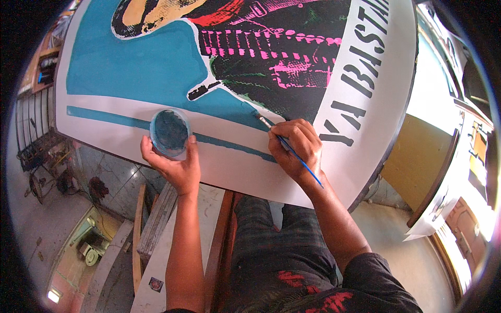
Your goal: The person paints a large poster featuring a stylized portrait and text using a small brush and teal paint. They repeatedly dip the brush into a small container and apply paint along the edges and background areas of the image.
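A large white poster [376,120] lies before me, with a black, pink and yellow printed figure and a broad blue painted area [130,65]. My right hand [297,148] is closed round a thin paintbrush [300,160] with a blue handle. Its bristles touch the lower right of the blue area, beside a white border along the dark figure. Held in my left hand [177,167] is a round clear cup [170,131] of dark blue paint, tilted so that its inside shows. The cup is over the poster's lower left part, above a narrow blue stripe [224,146].
Wooden planks [156,221] and a long pale board [180,245] stand below the poster at left. A metal rack [39,125] is at far left. On the right are a tan panel [417,161] and a hanging white sheet [443,193].
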`<state>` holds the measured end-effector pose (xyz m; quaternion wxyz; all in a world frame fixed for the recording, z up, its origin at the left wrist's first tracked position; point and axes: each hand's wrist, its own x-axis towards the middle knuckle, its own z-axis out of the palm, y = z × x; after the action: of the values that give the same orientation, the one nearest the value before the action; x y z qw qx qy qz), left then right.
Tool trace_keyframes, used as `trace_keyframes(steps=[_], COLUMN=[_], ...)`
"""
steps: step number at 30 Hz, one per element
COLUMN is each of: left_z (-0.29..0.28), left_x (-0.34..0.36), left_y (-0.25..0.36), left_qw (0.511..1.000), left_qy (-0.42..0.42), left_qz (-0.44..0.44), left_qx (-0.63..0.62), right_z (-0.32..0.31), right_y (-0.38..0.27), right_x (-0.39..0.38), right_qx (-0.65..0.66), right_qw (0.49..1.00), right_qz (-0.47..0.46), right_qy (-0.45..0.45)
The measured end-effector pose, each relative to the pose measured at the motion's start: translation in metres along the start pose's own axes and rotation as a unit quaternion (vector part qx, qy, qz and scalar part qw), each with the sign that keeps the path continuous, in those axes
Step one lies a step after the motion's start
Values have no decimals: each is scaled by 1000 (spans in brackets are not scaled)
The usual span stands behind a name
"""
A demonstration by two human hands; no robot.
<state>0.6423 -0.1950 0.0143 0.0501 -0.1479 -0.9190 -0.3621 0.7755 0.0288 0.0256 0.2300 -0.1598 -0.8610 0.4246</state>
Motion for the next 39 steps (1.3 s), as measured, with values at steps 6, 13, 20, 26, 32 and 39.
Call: trace_keyframes(steps=[6, 13, 20, 26, 32, 39], left_z=[0, 0, 2, 0, 0, 0], left_x=[0, -1, 0, -1, -1, -1], left_y=[1, 0, 1, -3, 1, -2], left_qw=[1000, 1000, 1000, 1000, 1000, 1000], left_qy=[-4, 3, 12, 11, 6, 9], left_qz=[-3, -21, -10, 6, 9, 12], left_qx=[-4, -16, -7, 8, 9, 16], right_z=[-10, -13, 9, 18, 15, 7], right_y=[-2, -11, -12, -9, -6, -6], right_x=[1, -1, 22, 25, 23, 13], right_qx=[-33, -20, 12, 15, 11, -6], right_qw=[999, 998, 998, 998, 998, 999], right_qz=[-17, -15, -49, -55, -54, -35], right_qy=[-2, 50, 30, 20, 5, 3])
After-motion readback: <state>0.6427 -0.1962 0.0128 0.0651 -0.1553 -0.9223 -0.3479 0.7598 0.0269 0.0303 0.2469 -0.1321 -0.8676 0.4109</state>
